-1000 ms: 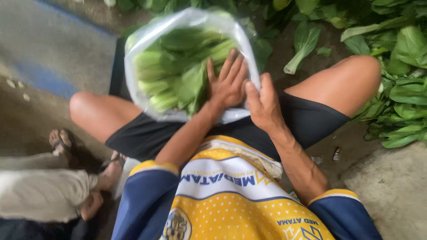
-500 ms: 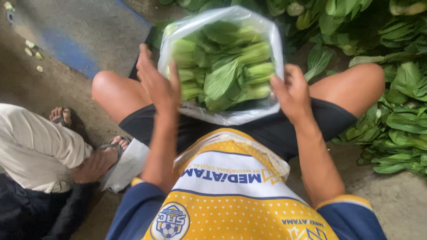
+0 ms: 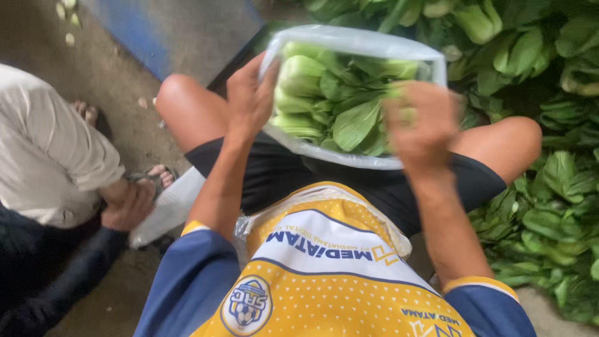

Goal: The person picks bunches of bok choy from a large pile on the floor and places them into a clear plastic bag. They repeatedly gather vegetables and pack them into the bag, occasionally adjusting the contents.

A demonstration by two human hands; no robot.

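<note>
1. A large heap of loose leafy greens is spread over the ground on the right side and across the top of the view, running behind the knees.

2. A seated person's lap is seen from above; a yellow and blue jersey and black shorts are worn, and both bare knees are raised.

3. A clear plastic bag packed with pale-stemmed leafy greens is held up above the lap, between the knees, with its open mouth turned toward the camera.

4. The bag's left edge is gripped by the left hand: the fingers are curled over the rim and the thumb is pressed on the plastic, so the hand is closed on the bag, not spread.

5. The bag's right edge is taken by the right hand, which is blurred. The fingers are seen bent over the rim and against the plastic; how tightly they are closed cannot be told exactly, though the bag is clearly held.

6. At the left, another person in a beige garment is crouched beside the concrete floor; that person's hand is rested near a sandalled foot.

7. A white plastic sheet is seen lying just beside the left thigh.

8. Small pale vegetable scraps are scattered on the floor at the upper left.
</note>
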